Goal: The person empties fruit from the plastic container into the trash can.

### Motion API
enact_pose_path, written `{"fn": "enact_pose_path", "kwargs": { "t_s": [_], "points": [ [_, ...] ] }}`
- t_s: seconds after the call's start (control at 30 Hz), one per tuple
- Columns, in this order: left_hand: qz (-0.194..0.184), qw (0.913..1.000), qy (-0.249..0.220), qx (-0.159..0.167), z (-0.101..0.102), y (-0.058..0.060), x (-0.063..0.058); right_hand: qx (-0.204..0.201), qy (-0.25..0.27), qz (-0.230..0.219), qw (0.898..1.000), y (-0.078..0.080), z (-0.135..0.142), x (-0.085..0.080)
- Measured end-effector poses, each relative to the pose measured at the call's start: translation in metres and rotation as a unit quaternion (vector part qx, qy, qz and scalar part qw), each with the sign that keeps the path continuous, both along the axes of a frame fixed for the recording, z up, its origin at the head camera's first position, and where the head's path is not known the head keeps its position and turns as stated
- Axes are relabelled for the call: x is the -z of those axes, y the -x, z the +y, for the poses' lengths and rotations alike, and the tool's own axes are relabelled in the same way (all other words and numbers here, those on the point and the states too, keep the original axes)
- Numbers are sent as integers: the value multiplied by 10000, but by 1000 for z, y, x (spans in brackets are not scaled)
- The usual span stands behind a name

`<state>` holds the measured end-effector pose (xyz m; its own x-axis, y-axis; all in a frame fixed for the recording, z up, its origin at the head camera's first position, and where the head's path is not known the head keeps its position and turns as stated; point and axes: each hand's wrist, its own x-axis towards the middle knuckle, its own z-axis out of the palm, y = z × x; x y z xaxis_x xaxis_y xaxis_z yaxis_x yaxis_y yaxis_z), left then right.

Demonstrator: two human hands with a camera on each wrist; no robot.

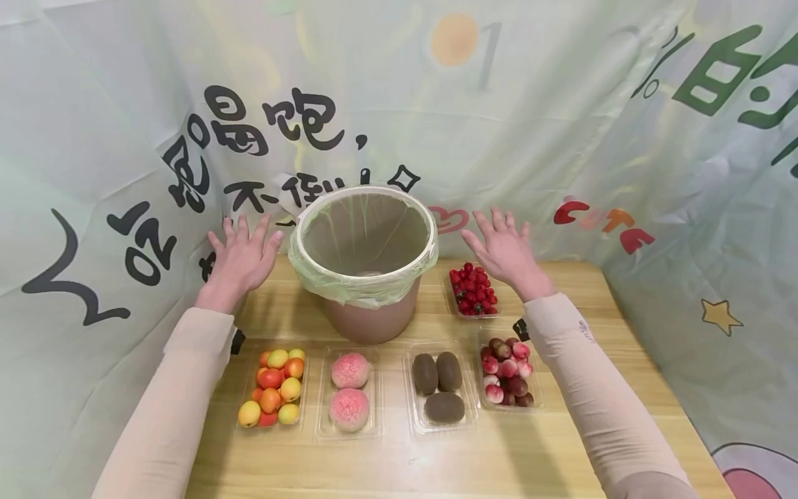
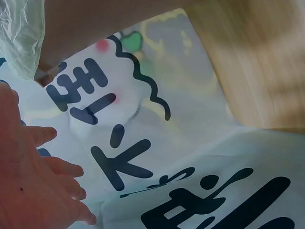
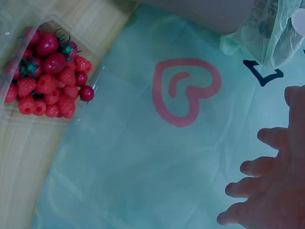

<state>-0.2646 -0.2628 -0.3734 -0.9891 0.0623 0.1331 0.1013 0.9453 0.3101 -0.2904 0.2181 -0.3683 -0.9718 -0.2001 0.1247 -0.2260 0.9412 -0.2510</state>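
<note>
My left hand (image 1: 242,256) is raised to the left of a bin (image 1: 374,312), its fingers spread and holding nothing. On the bin's other side my right hand (image 1: 506,251) is held up the same way, just beyond a clear box of raspberries and small tomatoes (image 1: 474,290). The bin has a pale rim and a thin green bag (image 1: 368,294) folded over it. In the left wrist view the left fingers (image 2: 57,167) stretch out in front of the printed cloth. The right wrist view shows the right fingers (image 3: 245,187) apart, with the raspberry box off to the far side.
Along the wooden table (image 1: 399,471) stand clear boxes of yellow and red fruit (image 1: 271,388), two pink round peach-like items (image 1: 350,389), three brown kiwi-like fruits (image 1: 444,407) and dark red and pink fruit (image 1: 508,371). A printed cloth (image 1: 530,138) hangs behind and at both sides.
</note>
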Motion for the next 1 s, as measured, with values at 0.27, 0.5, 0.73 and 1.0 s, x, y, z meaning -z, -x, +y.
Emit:
{"fn": "enact_pose_path", "kwargs": {
  "t_s": [0.27,0.5,0.73,1.0],
  "points": [
    [-73,9995,-316,47,-1,-8,6,-535,525,20,9972,6,-13,-7],
    [-201,9951,-960,106,-5,-21,25,-1003,655,-37,9928,8,-30,-14],
    [-438,9919,-1195,-13,-15,-36,53,-1268,772,164,9888,12,-45,-13],
    [-396,9924,-1122,-316,-25,-58,88,-1376,749,30,9876,13,-58,-13]
  ]
}}
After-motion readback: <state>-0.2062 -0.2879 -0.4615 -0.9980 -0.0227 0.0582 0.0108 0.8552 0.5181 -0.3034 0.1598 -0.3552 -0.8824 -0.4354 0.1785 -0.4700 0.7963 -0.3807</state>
